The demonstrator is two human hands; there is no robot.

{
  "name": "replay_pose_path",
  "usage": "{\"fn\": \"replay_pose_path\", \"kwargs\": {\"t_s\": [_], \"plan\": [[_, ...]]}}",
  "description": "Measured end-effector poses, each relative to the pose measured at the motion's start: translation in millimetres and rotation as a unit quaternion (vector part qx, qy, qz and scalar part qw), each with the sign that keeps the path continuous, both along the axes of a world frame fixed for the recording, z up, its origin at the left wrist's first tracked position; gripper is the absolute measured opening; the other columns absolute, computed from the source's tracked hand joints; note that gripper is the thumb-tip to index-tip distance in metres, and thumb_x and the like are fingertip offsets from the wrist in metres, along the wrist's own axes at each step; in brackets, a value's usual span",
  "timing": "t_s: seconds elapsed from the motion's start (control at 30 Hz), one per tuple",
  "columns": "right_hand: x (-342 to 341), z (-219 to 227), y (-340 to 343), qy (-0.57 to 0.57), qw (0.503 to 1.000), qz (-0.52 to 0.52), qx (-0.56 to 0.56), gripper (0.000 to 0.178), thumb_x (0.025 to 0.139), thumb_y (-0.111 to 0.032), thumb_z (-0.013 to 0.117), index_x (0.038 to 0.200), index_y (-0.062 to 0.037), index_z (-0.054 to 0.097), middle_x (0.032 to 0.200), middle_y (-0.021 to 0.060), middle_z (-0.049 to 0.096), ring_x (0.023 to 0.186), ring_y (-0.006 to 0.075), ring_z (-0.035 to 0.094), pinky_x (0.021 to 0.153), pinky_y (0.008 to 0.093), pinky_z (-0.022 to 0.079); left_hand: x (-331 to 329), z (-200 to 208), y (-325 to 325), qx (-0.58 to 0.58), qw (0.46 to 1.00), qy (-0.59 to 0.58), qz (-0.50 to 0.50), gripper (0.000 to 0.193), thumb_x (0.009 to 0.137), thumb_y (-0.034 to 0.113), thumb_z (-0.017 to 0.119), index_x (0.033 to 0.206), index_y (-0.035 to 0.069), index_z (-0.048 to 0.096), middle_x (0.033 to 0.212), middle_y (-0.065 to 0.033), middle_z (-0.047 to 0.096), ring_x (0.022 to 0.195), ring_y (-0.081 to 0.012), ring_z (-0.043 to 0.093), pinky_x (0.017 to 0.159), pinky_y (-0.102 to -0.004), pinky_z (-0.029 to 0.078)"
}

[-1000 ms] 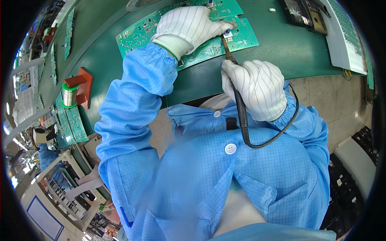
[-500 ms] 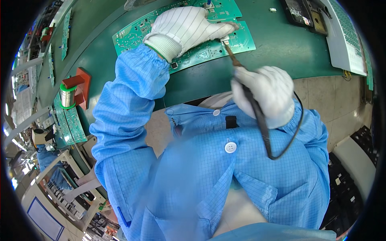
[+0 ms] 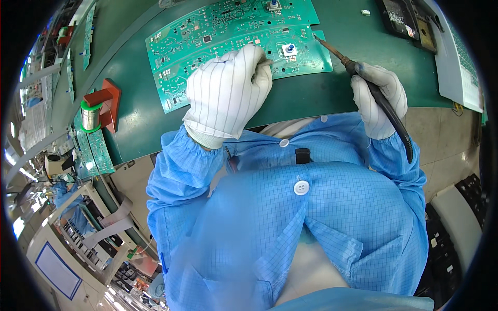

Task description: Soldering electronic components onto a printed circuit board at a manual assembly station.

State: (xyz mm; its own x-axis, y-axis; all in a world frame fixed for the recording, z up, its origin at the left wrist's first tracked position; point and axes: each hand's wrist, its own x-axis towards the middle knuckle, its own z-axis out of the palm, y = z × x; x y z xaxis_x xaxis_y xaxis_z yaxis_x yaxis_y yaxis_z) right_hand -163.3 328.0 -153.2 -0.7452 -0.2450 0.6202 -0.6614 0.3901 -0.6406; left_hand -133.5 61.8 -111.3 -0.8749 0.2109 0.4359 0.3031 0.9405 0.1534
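Two green circuit boards [image 3: 228, 23], joined side by side, lie on the table before me. On the nearer one sits a white square part with a blue shaft [image 3: 289, 50]; a similar part [image 3: 273, 5] stands on the farther board. My left hand [image 3: 225, 93], in a striped white glove, is closed over the boards' near edge, left of the nearer part. Whatever its curled fingers hold is hidden. My right hand [image 3: 381, 98], also gloved, grips a soldering iron [image 3: 396, 122] by its black handle. The iron's tip points at the right end of the nearer board.
To the left a solder wire spool [image 3: 91, 118] with green rims hangs on a red stand [image 3: 110, 106], beside more circuit boards [image 3: 93, 150]. A black tray-like holder [image 3: 399, 20] stands at the far right, next to a white bin [image 3: 456, 62]. A tiny white part [image 3: 365, 12] lies nearby.
My left hand has drawn back toward me, uncovering the nearer blue-shafted part, and its fingers have curled in. My right hand has moved right, taking the iron's tip away from that part.
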Motion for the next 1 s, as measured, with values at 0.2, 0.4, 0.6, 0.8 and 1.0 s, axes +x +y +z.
{"fn": "replay_pose_path", "kwargs": {"t_s": [0.2, 0.4, 0.6, 0.8, 1.0], "plan": [[0, 1, 1, -0.007, 1.000, 0.001, -0.005, 0.025, 0.082, 0.006, 0.071, 0.105, -0.0004, 0.066, 0.092, 0.0131, 0.069, 0.070, 0.0135, 0.065, 0.064, 0.0272, 0.054, -4, -2, -1, -0.025, 1.000, -0.016, -0.008, 0.013, 0.081, 0.019, 0.071, 0.081, 0.013, 0.059, 0.068, -0.0066, 0.063, 0.055, -0.0244, 0.063, 0.049, -0.0344, 0.050], [5, 12, 5, -0.142, 0.987, 0.006, -0.073, 0.020, 0.086, 0.005, 0.066, 0.106, 0.0016, 0.065, 0.091, 0.0117, 0.069, 0.071, 0.0123, 0.063, 0.065, 0.0260, 0.053, -8, -3, 5, -0.069, 0.995, -0.068, 0.004, 0.014, 0.085, 0.021, 0.068, 0.087, 0.011, 0.058, 0.072, -0.0097, 0.063, 0.055, -0.0247, 0.064, 0.051, -0.0343, 0.053], [-32, 14, 44, -0.321, 0.925, 0.179, -0.097, 0.018, 0.083, -0.002, 0.066, 0.102, 0.0000, 0.066, 0.091, 0.0125, 0.066, 0.077, 0.0184, 0.063, 0.073, 0.0295, 0.053, -7, 8, 13, -0.113, 0.987, -0.109, 0.015, 0.013, 0.088, 0.019, 0.064, 0.087, 0.008, 0.058, 0.073, -0.0116, 0.064, 0.060, -0.0272, 0.066, 0.053, -0.0371, 0.054], [-39, 19, 41, -0.188, 0.948, 0.258, 0.001, 0.021, 0.078, -0.009, 0.072, 0.098, -0.0041, 0.067, 0.088, 0.0150, 0.067, 0.079, 0.0280, 0.064, 0.072, 0.0357, 0.050, -17, 6, 1, -0.034, 0.991, -0.120, -0.043, 0.010, 0.088, 0.017, 0.064, 0.089, 0.008, 0.059, 0.076, -0.0120, 0.066, 0.063, -0.0275, 0.067, 0.057, -0.0372, 0.055], [-40, 25, 41, -0.153, 0.956, 0.249, 0.024, 0.021, 0.077, -0.008, 0.071, 0.098, -0.0031, 0.067, 0.088, 0.0137, 0.067, 0.080, 0.0293, 0.064, 0.073, 0.0370, 0.050, -19, 9, 5, -0.032, 0.990, -0.130, -0.044, 0.010, 0.088, 0.017, 0.064, 0.090, 0.009, 0.059, 0.077, -0.0118, 0.066, 0.064, -0.0283, 0.068, 0.057, -0.0375, 0.055]]}}
